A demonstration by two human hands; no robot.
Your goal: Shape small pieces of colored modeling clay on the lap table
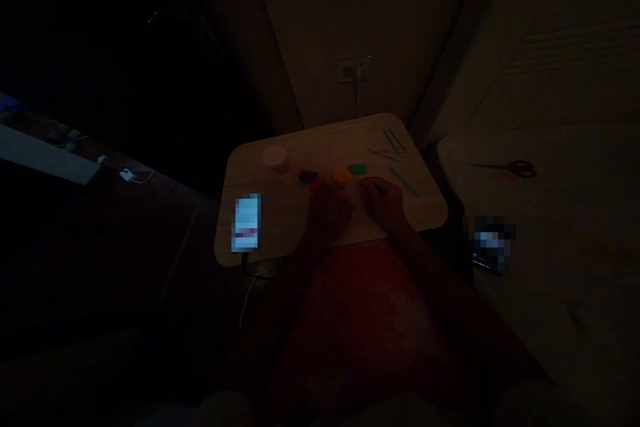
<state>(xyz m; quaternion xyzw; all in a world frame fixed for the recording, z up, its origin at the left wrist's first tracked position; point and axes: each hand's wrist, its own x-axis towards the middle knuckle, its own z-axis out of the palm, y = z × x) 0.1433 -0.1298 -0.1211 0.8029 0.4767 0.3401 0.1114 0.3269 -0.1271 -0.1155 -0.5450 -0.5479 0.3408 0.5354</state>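
Observation:
The scene is very dark. My left hand [329, 212] rests low over the small table [280, 213], its fingers curled down just behind a red lump [318, 183] that looks like modelling clay. To its right my right hand [384, 203] has its fingers bent together, fingertips near the tabletop; what they hold, if anything, is lost in shadow. Beyond the hands lie a dark purple lump [308, 177], an orange lump [343, 175] and a green lump [357, 169]. A teal plastic knife [404, 182] lies right of my right hand, with several thin teal sticks [393, 141] farther back.
A tub [275, 159] with a pale lid stands at the table's back left. A lit phone [247, 222] lies at the left edge. On a pale surface to the right are scissors [515, 168] and a blurred-out object [493, 243]. A wall socket [354, 69] holds a plug.

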